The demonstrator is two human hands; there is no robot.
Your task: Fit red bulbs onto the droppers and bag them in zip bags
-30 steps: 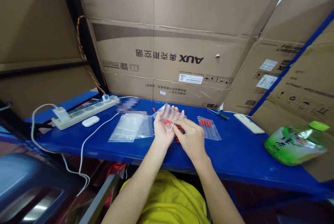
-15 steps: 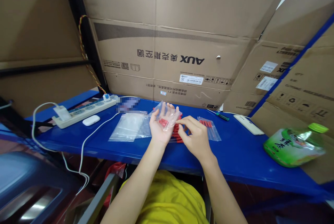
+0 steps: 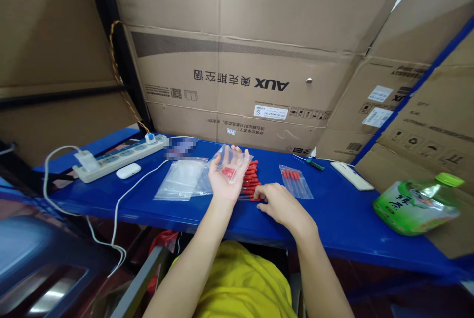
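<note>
My left hand (image 3: 224,179) is palm up above the blue shelf (image 3: 333,219), holding a small clear zip bag (image 3: 233,162) with a few red pieces inside. My right hand (image 3: 279,204) rests on the shelf, fingertips curled at the near end of a row of small red terminals (image 3: 252,179). Whether its fingers pinch one is hidden. A filled zip bag with red pieces (image 3: 294,179) lies just right of the row. A stack of empty clear bags (image 3: 181,179) lies left of my left hand.
A white power strip (image 3: 118,157) with a plugged charger and cable, and a white earbud case (image 3: 128,171), sit at the left. A green screwdriver (image 3: 314,163), a white phone (image 3: 351,175) and a green bottle (image 3: 414,204) lie at the right. Cardboard boxes (image 3: 240,76) wall the back.
My right hand left the bag and dropped down to the near end of the red terminal row on the shelf. My left hand stayed raised with the bag, shifting slightly left.
</note>
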